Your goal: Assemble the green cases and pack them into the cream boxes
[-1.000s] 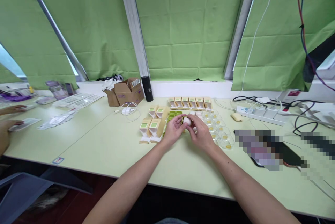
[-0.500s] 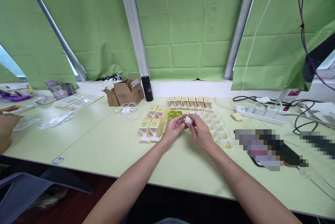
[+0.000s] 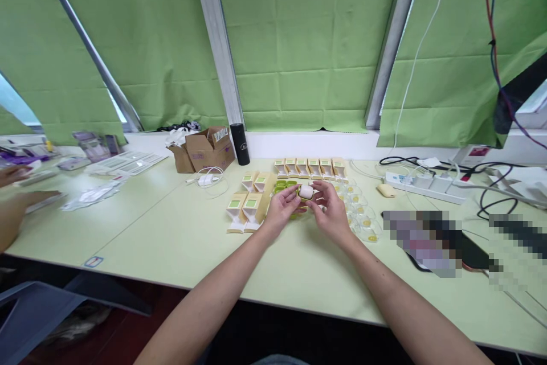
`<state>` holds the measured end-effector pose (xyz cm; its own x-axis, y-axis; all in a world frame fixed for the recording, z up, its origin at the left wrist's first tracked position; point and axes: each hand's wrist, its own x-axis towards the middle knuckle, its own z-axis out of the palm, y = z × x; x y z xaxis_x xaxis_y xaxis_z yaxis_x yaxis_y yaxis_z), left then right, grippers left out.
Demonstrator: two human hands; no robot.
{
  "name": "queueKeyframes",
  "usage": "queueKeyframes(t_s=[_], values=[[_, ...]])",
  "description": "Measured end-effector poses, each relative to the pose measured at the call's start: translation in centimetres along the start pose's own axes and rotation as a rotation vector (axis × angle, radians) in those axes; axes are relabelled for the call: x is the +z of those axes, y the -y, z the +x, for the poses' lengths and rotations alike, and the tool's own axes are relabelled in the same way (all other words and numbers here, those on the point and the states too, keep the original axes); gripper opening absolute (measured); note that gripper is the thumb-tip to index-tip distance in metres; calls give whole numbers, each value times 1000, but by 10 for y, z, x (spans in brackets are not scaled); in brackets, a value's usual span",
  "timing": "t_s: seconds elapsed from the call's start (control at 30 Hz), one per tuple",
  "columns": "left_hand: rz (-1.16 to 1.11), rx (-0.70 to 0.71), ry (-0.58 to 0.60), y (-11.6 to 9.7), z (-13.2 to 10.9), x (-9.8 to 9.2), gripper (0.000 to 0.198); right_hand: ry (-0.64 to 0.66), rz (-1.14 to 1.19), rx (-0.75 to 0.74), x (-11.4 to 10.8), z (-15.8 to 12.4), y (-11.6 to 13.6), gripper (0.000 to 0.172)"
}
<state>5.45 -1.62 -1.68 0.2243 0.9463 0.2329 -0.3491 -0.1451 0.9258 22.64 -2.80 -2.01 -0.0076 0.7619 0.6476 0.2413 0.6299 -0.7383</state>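
White rounded plastic piece (image 3: 306,191) looks light, smooth and slippery; left hand (image 3: 282,212) and right hand (image 3: 332,214) pinch its opposite ends.

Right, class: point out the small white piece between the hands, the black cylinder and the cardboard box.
small white piece (image 3: 306,191): head view, its middle.
black cylinder (image 3: 240,146): head view, mid-body.
cardboard box (image 3: 209,157): head view, front wall.

One view only, taken from the head, above the near edge of the long pale green table (image 3: 141,240). It is aimed forward and slightly down toward the green fabric window blinds (image 3: 299,40). The left hand (image 3: 282,212) and right hand (image 3: 334,218) are caught near, mid-frame.
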Motion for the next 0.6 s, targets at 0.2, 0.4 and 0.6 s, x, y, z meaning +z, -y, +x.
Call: queueKeyframes(t_s=[0.2, 0.4, 0.6], values=[[74, 14, 22, -9, -2, 3, 85, -16, 233, 141, 0, 2, 4, 43], [222, 187, -37, -6, -2, 3, 58, -58, 423, 241, -2, 8, 13, 49], [597, 497, -105, -5, -7, 3, 45, -48, 516, 379, -2, 12, 13, 58]])
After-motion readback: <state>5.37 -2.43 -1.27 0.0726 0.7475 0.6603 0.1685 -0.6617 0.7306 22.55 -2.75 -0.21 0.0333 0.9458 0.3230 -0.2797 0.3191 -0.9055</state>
